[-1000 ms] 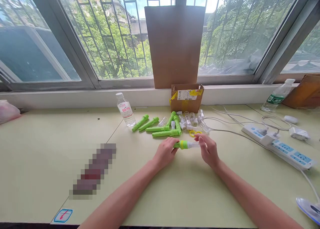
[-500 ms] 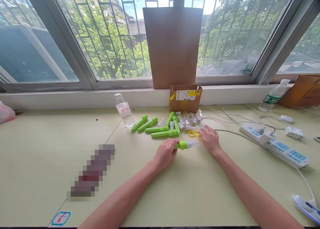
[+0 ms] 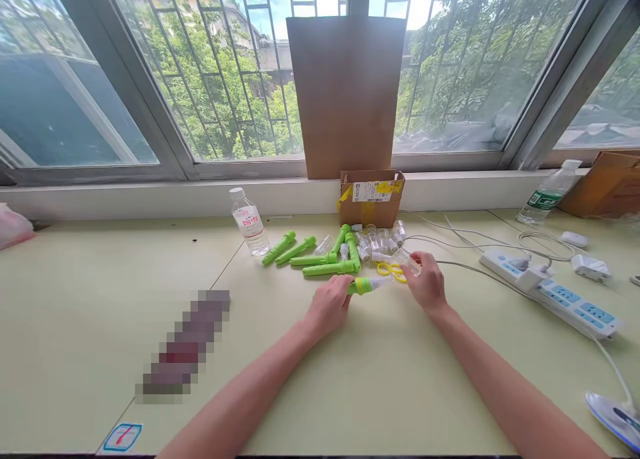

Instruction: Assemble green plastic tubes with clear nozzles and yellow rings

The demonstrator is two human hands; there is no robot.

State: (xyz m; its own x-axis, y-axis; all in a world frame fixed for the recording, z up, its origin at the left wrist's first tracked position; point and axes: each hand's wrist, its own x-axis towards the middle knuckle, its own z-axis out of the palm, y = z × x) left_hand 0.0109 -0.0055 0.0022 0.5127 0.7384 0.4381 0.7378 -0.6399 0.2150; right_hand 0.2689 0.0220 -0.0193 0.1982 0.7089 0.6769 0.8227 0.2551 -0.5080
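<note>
My left hand (image 3: 330,305) is closed around a green plastic tube (image 3: 361,285) with a yellow ring and a whitish translucent pointed tip, which points right. In my right hand (image 3: 427,282), between thumb and fingers, is a clear ribbed plastic cap (image 3: 407,261), tilted and just above the tabletop. Two yellow loops (image 3: 391,271), perhaps scissor handles, lie between the tube's tip and the pile. Behind my hands are several green plastic tubes (image 3: 327,268) with threaded ends. More clear caps (image 3: 373,237) and small white nozzle pieces (image 3: 344,251) lie beside them.
A small cardboard box (image 3: 370,202) stands behind the pile, with a brown board (image 3: 346,99) against the window. Water bottles stand at left (image 3: 250,222) and far right (image 3: 547,192). Cables run to a power strip (image 3: 550,292) on the right. A blurred dark object (image 3: 185,345) lies front left.
My right hand has picked a clear cap from the pile's right side and drawn it slightly toward me. My left hand, still holding the green tube, has shifted slightly left.
</note>
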